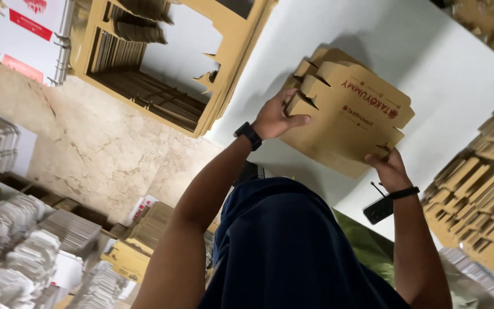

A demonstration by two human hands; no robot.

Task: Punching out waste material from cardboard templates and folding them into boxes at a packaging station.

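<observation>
Dark navy shirt, short-sleeved, arms bare below it. Black wristwatch with thick band on left wrist. Thin black band on right wrist. No gloves on either hand.

White table, beige marbled floor, stacks of flat cardboard all around.
</observation>
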